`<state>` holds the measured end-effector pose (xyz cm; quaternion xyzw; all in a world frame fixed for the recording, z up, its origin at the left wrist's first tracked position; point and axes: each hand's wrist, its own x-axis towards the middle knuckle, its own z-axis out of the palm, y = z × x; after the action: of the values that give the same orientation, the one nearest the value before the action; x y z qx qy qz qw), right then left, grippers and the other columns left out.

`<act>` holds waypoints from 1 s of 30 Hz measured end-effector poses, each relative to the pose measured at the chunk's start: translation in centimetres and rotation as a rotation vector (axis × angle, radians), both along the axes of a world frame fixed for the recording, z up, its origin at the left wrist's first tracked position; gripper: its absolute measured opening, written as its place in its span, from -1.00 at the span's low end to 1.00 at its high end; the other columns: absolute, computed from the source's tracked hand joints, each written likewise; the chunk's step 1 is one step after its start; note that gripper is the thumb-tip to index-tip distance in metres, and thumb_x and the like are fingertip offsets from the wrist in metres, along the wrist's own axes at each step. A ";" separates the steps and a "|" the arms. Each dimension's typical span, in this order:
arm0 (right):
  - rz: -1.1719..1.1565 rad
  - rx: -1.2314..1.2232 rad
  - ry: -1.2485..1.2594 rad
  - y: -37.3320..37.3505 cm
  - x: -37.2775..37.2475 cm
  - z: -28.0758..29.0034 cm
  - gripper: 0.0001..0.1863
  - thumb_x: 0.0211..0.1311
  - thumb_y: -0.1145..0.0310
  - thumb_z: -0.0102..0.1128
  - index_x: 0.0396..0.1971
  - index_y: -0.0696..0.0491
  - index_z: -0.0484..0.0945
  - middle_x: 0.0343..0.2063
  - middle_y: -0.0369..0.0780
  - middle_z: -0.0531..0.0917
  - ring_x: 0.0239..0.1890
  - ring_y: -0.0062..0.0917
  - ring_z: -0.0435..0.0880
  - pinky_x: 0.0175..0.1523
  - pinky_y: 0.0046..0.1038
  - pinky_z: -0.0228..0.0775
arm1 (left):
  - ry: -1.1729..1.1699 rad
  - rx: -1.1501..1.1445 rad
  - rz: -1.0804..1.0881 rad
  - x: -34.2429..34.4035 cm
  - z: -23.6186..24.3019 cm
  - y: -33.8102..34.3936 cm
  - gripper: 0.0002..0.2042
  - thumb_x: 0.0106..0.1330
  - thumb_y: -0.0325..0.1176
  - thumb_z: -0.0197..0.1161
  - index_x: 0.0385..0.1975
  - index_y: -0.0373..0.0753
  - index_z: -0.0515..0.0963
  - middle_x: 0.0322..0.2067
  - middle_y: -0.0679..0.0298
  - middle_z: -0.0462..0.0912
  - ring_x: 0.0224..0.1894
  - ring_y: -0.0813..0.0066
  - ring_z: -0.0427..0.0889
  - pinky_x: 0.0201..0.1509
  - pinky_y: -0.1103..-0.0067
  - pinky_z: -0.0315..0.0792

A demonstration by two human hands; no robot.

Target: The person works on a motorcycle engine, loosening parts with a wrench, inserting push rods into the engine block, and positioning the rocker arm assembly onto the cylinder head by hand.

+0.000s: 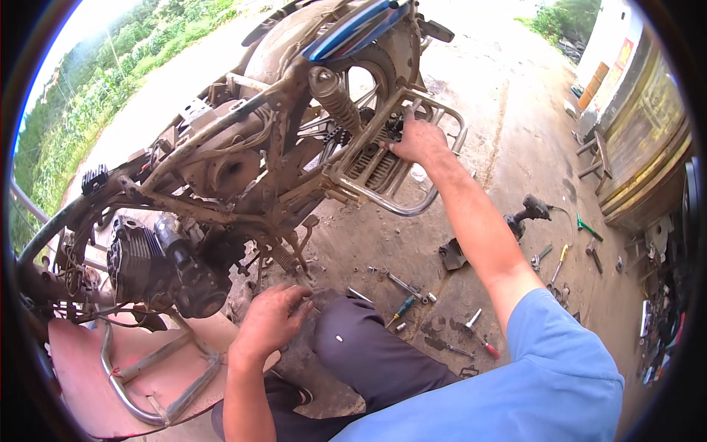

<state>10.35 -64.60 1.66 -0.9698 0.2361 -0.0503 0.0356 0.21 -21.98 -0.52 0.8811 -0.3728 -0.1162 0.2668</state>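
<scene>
Right hand: the right hand (pixel 420 140) reaches far forward, arm stretched out, its fingers curled onto the dark parts at the rear of a stripped motorcycle (pixel 243 162); whether it grips one part or only presses on it cannot be told, as the fingertips are hidden.
Around that hand: a chrome tube rack (pixel 401 199) bends below and to the right of it, with black ribbed pieces just under the palm; a rusty shock absorber (pixel 335 99) slants just to its left, with the spoked rear wheel (pixel 361 81) behind.
Left hand: the left hand (pixel 269 320) rests lower and nearer the body, fingers loosely bent and holding nothing, beside the person's dark trouser knee (pixel 361 346) on the concrete ground (pixel 508 96).
Around that hand: the black finned engine (pixel 158 269) sits to its left; a bent chrome guard (pixel 147 383) lies on a pink sheet (pixel 74 361) below-left.
In the way: the dusty frame tubes and a blue fender (pixel 353 29) crowd the space between the two hands.
Scattered tools: right of the left hand lie a green-handled screwdriver (pixel 403 308), a red-handled screwdriver (pixel 479 339) and a wrench (pixel 405 283); farther right, under the outstretched arm, a dark power tool (pixel 526 214).
Edge of scene: green vegetation (pixel 81 96) lines the far left.
</scene>
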 end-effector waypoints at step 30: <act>0.369 0.906 -0.310 4.8 -16.7 1.9 -0.10 0.06 0.19 0.70 0.33 0.32 0.46 -0.01 -0.12 0.77 -0.15 -0.56 0.74 0.00 -0.45 0.63 | -0.042 -0.110 0.160 -0.9 4.7 4.7 -0.79 0.33 -0.45 0.37 -0.08 -0.34 0.68 -0.30 0.06 0.67 -0.31 0.11 0.69 -0.17 0.34 0.55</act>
<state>-6.34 -59.75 3.60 -0.8636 0.0509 -0.0788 0.4953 -0.71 -17.25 4.14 0.8943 -0.3127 -0.0554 0.3152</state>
